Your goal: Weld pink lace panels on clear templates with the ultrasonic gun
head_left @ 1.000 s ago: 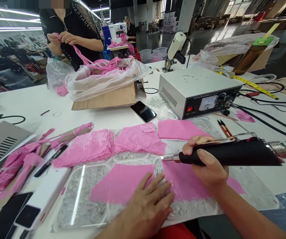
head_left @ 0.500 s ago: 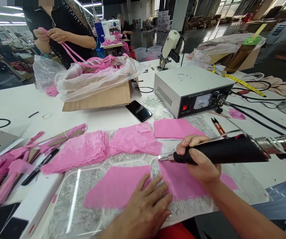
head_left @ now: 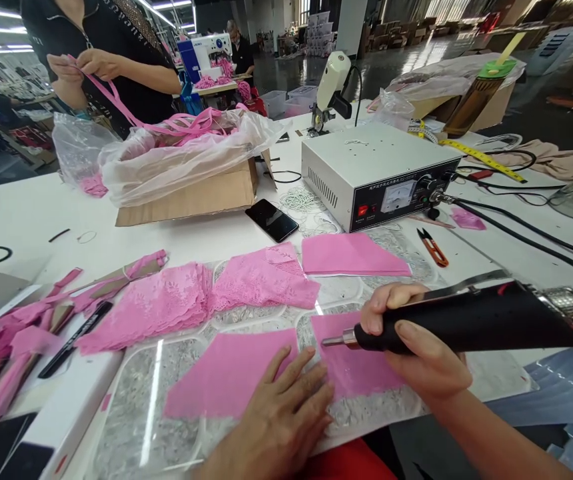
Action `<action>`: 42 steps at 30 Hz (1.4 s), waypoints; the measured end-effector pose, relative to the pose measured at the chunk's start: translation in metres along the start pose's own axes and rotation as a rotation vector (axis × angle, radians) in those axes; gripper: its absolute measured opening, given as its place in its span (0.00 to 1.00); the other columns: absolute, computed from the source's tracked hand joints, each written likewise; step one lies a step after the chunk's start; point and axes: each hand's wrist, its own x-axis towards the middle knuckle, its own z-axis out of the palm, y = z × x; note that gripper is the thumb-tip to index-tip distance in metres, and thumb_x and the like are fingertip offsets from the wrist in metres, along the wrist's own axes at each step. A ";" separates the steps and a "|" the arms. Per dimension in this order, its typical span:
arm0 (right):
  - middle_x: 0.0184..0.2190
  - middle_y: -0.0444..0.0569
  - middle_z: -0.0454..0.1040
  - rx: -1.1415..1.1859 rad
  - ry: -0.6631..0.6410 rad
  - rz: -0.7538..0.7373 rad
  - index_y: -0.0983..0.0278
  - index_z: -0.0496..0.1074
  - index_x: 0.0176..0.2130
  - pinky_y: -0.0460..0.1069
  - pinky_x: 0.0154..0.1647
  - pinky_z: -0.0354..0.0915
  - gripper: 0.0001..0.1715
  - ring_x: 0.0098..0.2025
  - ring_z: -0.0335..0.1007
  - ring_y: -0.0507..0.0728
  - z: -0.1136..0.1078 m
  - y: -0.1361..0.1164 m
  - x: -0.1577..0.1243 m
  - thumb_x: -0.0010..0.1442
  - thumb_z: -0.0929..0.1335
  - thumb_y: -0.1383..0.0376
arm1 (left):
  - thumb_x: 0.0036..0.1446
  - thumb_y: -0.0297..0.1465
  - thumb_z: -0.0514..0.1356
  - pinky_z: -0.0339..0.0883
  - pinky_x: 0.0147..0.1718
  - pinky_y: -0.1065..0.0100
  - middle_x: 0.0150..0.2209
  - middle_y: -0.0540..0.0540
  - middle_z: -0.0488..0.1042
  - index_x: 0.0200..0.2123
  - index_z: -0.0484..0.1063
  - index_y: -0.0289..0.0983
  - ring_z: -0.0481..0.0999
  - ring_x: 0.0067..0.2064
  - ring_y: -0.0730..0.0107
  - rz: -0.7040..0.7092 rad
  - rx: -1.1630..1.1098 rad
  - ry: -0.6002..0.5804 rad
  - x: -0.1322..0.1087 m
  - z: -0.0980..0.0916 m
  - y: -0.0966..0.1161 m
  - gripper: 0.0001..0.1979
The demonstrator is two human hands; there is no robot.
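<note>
Right hand (head_left: 419,350): grip is clenching around the black tool (head_left: 481,317), thumb on top, fingers wrapping underneath. The tool is lying nearly level, its metal tip (head_left: 334,341) pointing left over the right pink fabric piece (head_left: 361,373). Tip possibly touching the fabric; contact is not clear from this angle.

Left hand (head_left: 281,420): grip released, palm down, fingers spreading flat. Fingertips are pressing where the left pink fabric piece (head_left: 226,373) is meeting the right one. Both pieces are lying on a clear plastic sheet (head_left: 151,400) on the white surface (head_left: 26,213), directly in front of the person.

Around them:
- 2 pink lace pieces (head_left: 166,303) are lying just behind the plastic sheet, with 1 more plain pink piece (head_left: 351,255) to their right.
- A black marker (head_left: 74,339) is lying left of the lace.
- Orange snips (head_left: 432,248) are lying near a white control box (head_left: 371,167).
- A dark phone (head_left: 271,220) is sitting between the control box and a cardboard box (head_left: 191,193) lined with a plastic bag.
- A co-worker's hands (head_left: 89,65) are holding pink straps above that box.
</note>
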 end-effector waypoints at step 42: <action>0.27 0.44 0.67 -0.113 0.350 -0.167 0.60 0.73 0.31 0.50 0.23 0.66 0.03 0.23 0.63 0.51 -0.037 -0.029 -0.004 0.51 0.70 0.64 | 0.66 0.26 0.53 0.60 0.64 0.58 0.55 0.46 0.76 0.53 0.73 0.36 0.70 0.61 0.59 0.085 0.145 -0.046 0.010 -0.017 -0.012 0.15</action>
